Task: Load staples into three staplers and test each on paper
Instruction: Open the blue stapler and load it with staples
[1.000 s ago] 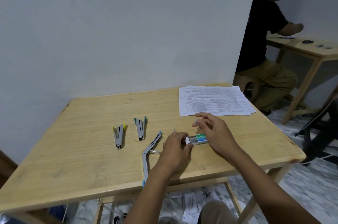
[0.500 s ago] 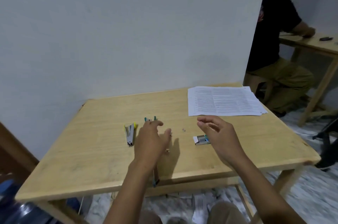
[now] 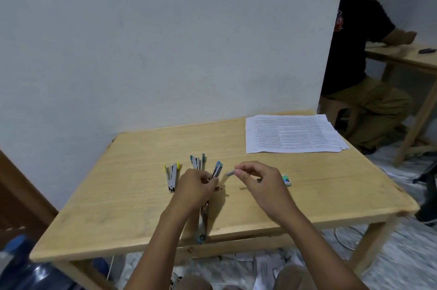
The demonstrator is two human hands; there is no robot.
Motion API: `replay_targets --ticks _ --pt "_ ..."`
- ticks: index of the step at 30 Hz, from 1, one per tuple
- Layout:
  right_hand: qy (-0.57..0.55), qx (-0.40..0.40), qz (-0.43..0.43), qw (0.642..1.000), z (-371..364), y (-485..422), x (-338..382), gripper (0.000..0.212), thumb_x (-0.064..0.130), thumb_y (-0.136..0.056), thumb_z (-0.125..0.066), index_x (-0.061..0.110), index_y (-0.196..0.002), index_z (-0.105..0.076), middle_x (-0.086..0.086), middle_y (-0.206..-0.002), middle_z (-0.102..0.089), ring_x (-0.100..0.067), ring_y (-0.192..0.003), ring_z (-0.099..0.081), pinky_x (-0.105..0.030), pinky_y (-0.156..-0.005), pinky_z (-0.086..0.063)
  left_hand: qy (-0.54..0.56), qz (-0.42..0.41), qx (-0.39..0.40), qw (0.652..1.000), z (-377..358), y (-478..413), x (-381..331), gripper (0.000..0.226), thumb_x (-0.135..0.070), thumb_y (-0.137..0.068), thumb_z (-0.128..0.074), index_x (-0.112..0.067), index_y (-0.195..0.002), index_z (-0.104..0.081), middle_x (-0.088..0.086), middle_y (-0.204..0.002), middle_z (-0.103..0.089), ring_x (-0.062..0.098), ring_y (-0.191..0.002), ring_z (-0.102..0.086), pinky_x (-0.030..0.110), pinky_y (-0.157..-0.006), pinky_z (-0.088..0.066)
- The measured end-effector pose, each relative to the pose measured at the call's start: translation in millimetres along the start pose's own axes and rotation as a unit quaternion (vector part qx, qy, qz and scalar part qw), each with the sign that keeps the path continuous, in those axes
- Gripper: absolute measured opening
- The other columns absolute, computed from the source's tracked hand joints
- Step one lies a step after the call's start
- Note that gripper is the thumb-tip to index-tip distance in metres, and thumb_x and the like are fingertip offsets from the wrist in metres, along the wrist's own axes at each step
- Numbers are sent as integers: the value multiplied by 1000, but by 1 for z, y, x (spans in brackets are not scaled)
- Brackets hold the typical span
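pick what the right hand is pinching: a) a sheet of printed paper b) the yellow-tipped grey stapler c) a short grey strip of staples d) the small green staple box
c: the right hand pinches a short grey strip of staples at its fingertips, next to the opened blue-tipped grey stapler that the left hand holds; the small green staple box lies on the wooden table.

Single head-worn view, looking forward and down, near the table [image 3: 307, 199]
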State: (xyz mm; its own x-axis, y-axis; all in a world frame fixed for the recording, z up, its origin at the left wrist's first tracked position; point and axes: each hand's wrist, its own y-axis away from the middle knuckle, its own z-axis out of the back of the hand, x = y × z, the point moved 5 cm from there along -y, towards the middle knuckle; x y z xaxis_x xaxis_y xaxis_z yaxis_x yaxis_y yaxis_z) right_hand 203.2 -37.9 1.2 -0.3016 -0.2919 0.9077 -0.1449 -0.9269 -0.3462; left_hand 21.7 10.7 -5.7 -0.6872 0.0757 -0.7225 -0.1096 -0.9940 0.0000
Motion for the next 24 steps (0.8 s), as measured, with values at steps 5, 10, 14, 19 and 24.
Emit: replay_targets --ticks 5,10,14,19,24 --pt "-17 8 28 999 -10 -3 8 5 23 -91 -70 25 -89 -74 9 -95 -70 -7 -91 -64 -16 -80 -49 250 10 34 968 -1 26 -6 22 -36 -94 -62 -23 -92 -79 0 -62 -62 8 -55 -52 19 -53 -41" --pt "-16 17 10 1000 -18 -6 10 6 22 -93 -67 22 -92 -73 11 -97 -70 0 -90 -63 -12 -77 -48 449 37 84 889 -19 31 0 30 -28 -97 -56 -6 -112 -71 6 -67 -50 16 -53 -43 24 -48 -39" --pt "4 21 -4 1000 -22 -6 3 6 24 -91 -69 22 -93 -74 11 -91 -72 -3 -82 -64 -20 -76 -51 485 35 111 867 -27 27 7 45 -36 -91 -59 4 -110 -62 7 -70 -47 14 -51 -38 24 -46 -31" --pt "64 34 18 997 -27 -6 -4 5 25 -90 -71 22 -92 -75 12 -90 -71 -5 -77 -61 -23 -72 -51 519 21 157 840 -32 28 9 27 -30 -98 -50 -4 -104 -52 10 -63 -41 15 -48 -37 25 -48 -30" --pt "107 51 43 992 -31 -6 -4 4 26 -90 -71 25 -93 -73 15 -90 -68 -7 -79 -60 -26 -72 -52 530 4 189 827 -33 27 7 23 -24 -101 -45 -4 -108 -53 8 -62 -38 15 -50 -35 26 -50 -28"
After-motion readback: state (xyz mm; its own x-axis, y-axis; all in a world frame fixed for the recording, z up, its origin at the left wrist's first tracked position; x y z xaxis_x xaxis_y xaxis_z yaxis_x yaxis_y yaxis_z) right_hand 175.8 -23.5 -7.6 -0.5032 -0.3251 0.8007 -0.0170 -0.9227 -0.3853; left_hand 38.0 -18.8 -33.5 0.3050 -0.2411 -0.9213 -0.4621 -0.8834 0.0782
